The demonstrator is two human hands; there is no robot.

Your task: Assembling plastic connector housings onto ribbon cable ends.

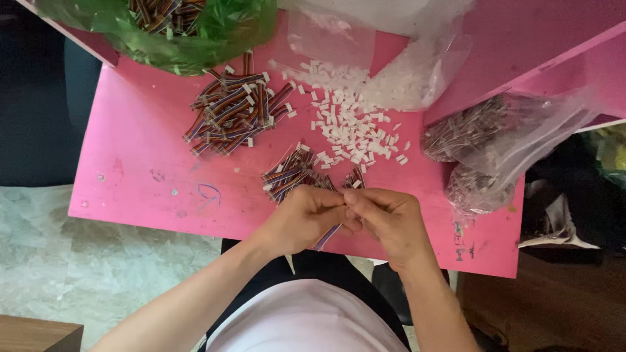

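**Both hands pinching one ribbon cable piece at the near desk edge**

My forearms come in from below and converge. My left hand (305, 218) and right hand (390, 221) meet over the near edge of the pink desk (137, 163), knuckles up, wrists slightly bent inward.

Fingers of both hands are pressed together at the tips, pinching a short multicoloured ribbon cable piece (327, 236). Its lower end hangs out beneath my left palm, slanting down-left; the upper end is hidden between the fingertips, so I cannot tell what is at that end.

Just beyond my fingers lies a small pile of cable pieces (290, 173), touching or nearly touching my left knuckles. Further back sits a larger heap of cable pieces (231, 111), and beside it a scatter of small white plastic connectors (349, 127) spilling from a clear bag (411, 72). A green bag (189, 26) of more cables sits at the far left corner. Two clear bags of thin dark parts (482, 150) lie to the right. Nothing stands between my hands and the nearest pile.
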